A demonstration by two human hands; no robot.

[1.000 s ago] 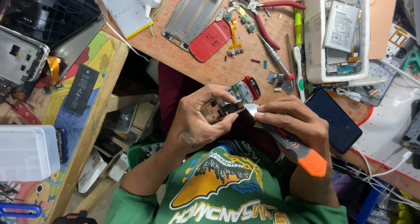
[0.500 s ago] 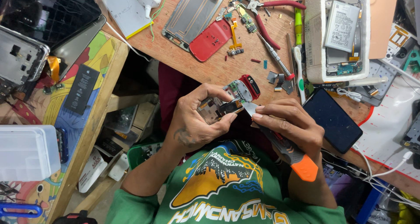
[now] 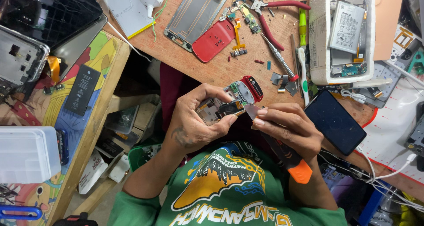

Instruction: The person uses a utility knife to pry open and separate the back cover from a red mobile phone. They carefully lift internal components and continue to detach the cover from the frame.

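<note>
Just above the green shirt (image 3: pixel 221 195), left hand (image 3: pixel 194 120) is wrapped around a small opened phone body (image 3: pixel 227 101), thumb and fingers pinching its long edges, red end cap pointing away toward the surface (image 3: pixel 212 69). Phone is held in the air, off the surface, over the lap. Right hand (image 3: pixel 287 129) is closed on a pry knife (image 3: pixel 282 151) with black grip and orange butt; its blade tip meets the near right edge of the phone body, fingertips choked up close to the tip.

Step looks like prying or scraping at the exposed board or frame seam, mid-way through a teardown. Next move probably calls for a shallow blade angle and light leverage while the left hand keeps the phone from twisting; a slip could drive the tip into the left thumb just beside it.

Beyond the phone: metal scraps and a screwdriver (image 3: pixel 278 58) on the surface just past it, a dark phone (image 3: pixel 335 122) face down to its right. Farther out, a red back cover (image 3: pixel 214 40) beside a grey mid-frame (image 3: pixel 194 14), red-handled pliers (image 3: pixel 274 16), a white tray (image 3: pixel 342 36) holding a battery and parts. Left of the phone, well apart, a black battery (image 3: pixel 81 89) and a clear plastic box (image 3: pixel 26 153). Nothing blocks the hands; clutter only crowds any set-down spot.
</note>
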